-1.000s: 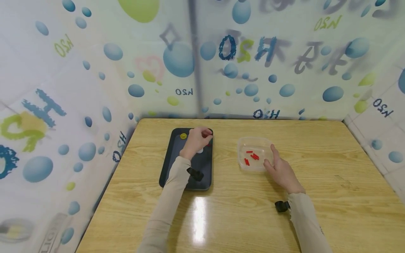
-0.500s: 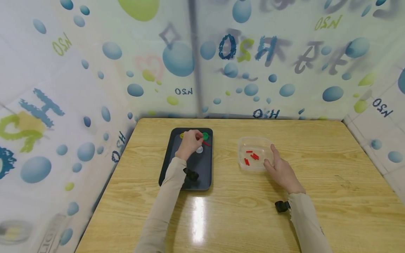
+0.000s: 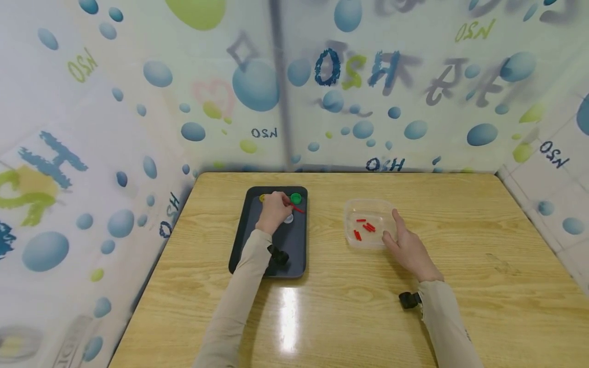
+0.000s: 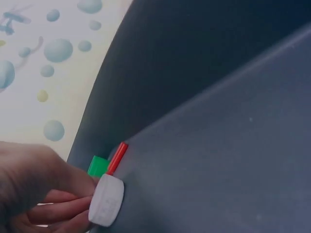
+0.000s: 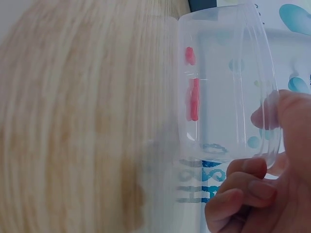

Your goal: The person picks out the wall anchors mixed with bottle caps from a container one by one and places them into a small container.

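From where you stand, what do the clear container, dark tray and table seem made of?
Clear container: likely plastic, thin and glossy, judging by its see-through walls and glints. Dark tray: plastic or coated metal; its even, dull surface leaves that open. Table: glossy wood or wood-look laminate, by its grain and bright glare.

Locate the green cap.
In the head view, the green cap sits in the far-right corner of the dark tray, beside the left hand and a red stick.

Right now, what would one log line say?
left hand: over dark tray, near white cap; right hand: grips clear container; container: red pieces; tray: green cap, red stick, yellow piece
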`<state>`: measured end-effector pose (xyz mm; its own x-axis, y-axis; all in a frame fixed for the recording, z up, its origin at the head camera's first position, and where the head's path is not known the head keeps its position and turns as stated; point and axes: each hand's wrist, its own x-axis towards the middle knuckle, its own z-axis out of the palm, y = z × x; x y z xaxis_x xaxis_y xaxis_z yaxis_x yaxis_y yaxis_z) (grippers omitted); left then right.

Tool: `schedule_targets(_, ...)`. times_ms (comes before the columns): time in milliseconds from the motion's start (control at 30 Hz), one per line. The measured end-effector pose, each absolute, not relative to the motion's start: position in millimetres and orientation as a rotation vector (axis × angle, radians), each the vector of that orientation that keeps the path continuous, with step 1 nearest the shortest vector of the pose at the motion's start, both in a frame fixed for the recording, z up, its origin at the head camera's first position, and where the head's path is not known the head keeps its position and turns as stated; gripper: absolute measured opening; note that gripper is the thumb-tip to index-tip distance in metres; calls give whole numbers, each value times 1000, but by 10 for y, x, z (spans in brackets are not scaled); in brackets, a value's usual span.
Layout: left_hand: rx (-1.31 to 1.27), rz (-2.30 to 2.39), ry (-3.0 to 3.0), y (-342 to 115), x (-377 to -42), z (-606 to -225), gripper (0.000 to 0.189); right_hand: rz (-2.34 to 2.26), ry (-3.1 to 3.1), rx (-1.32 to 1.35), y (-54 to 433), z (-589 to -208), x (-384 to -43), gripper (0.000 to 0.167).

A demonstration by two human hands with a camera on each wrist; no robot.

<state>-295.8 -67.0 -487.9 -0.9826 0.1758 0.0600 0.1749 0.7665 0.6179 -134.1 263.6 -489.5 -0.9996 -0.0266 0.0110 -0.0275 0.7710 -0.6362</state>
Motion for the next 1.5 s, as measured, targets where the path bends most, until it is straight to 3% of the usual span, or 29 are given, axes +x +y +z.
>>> schedule_targets(1000,231,1090,2987,-767,-2944,-4885,7,1105,-2920,52,2641,-4915,-1327,75)
schedule_targets(1500,310,1190,2961,-589,-2832,-4551,11,1103,-2917,58,2633,-4913,-1319,75)
